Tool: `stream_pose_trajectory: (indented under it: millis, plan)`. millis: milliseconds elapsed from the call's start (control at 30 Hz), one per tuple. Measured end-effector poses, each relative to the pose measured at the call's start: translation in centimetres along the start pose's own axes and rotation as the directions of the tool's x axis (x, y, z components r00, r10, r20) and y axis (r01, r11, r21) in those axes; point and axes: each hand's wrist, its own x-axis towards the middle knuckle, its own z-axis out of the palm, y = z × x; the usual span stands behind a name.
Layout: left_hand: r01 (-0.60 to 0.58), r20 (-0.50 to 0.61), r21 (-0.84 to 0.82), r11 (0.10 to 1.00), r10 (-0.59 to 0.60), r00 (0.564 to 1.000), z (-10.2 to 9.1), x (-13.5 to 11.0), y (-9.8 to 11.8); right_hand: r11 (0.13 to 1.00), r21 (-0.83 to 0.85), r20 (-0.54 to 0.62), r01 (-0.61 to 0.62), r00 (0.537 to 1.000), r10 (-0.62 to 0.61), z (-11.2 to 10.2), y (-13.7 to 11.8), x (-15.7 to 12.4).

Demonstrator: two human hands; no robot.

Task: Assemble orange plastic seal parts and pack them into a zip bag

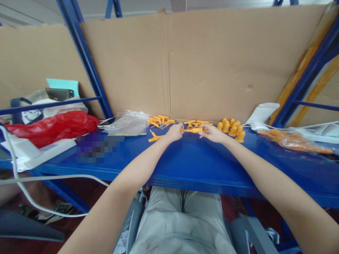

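Between my two hands, just above the blue bench top, an orange plastic part (195, 130) lies crosswise; its exact shape is too small to make out. My left hand (174, 132) is closed around its left end. The fingers of my right hand (212, 133) pinch its right end. Left of my left hand lies a pile of orange corkscrew handles (160, 121) with metal spirals, and one single corkscrew piece (154, 137) sits closer to me. Behind my hands are several flat orange pieces (198, 122). Orange bell-shaped caps (233, 129) stand grouped beside my right hand.
Clear plastic bags (127, 123) lie left of the handles. Farther left are a red bag (58, 127) and a white box (49, 154). A bag of orange parts (293, 140) rests at right. Tall cardboard (212, 63) closes off the bench's back.
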Motion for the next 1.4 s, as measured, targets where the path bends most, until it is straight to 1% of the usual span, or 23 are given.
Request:
stream_pose_trajectory:
  millis: [100, 200, 300, 467, 600, 833, 933, 1067, 1200, 1300, 1400]
  plan:
    - [-0.022, -0.035, -0.034, 0.999, 0.021, 0.999, 0.1, 0.2, -0.2, 0.977, 0.16, 0.021, -0.138, 0.99, 0.137, 0.1, -1.0, -0.3]
    - [-0.037, -0.059, -0.049, 0.998, 0.034, 0.998, 0.3, 0.3, -0.2, 0.933, 0.232, 0.011, -0.274, 0.96, 0.279, 0.3, -2.4, -0.7]
    - [-0.039, -0.061, -0.05, 0.998, 0.036, 0.998, 0.5, 0.4, -0.3, 0.899, 0.272, 0.01, -0.342, 0.936, 0.353, 0.3, -3.4, -1.0]
    - [-0.041, -0.079, -0.074, 0.996, 0.035, 0.996, 0.8, 0.6, -0.7, 0.873, 0.339, 0.073, -0.35, 0.935, 0.347, -0.1, -3.2, -1.4]
    - [-0.054, -0.09, -0.094, 0.994, 0.046, 0.995, 0.7, 0.7, -1.0, 0.875, 0.33, 0.089, -0.355, 0.934, 0.346, -0.1, -3.2, -1.4]
    - [-0.074, -0.09, -0.103, 0.992, 0.065, 0.994, 0.6, 0.6, -1.0, 0.865, 0.27, 0.049, -0.423, 0.903, 0.426, 0.2, -4.3, -1.2]
    - [-0.051, -0.073, -0.118, 0.992, 0.043, 0.996, 0.5, 0.5, -0.9, 0.863, 0.285, 0.083, -0.416, 0.908, 0.411, -0.2, -3.8, -1.3]
    - [-0.029, -0.062, -0.16, 0.987, 0.019, 0.998, 0.4, 0.4, -0.8, 0.866, 0.345, 0.144, -0.361, 0.932, 0.331, -0.6, -2.7, -1.3]
    - [-0.035, -0.06, -0.179, 0.983, 0.024, 0.998, 0.3, 0.3, -0.8, 0.862, 0.38, 0.125, -0.334, 0.942, 0.31, -0.6, -2.2, -1.3]
    - [-0.03, -0.046, -0.181, 0.983, 0.022, 0.999, 0.2, 0.3, -0.8, 0.871, 0.347, 0.118, -0.347, 0.938, 0.327, -0.4, -2.6, -1.3]
    - [-0.028, -0.045, -0.184, 0.983, 0.02, 0.999, 0.2, 0.3, -0.8, 0.877, 0.298, 0.085, -0.376, 0.926, 0.367, -0.1, -3.0, -1.3]
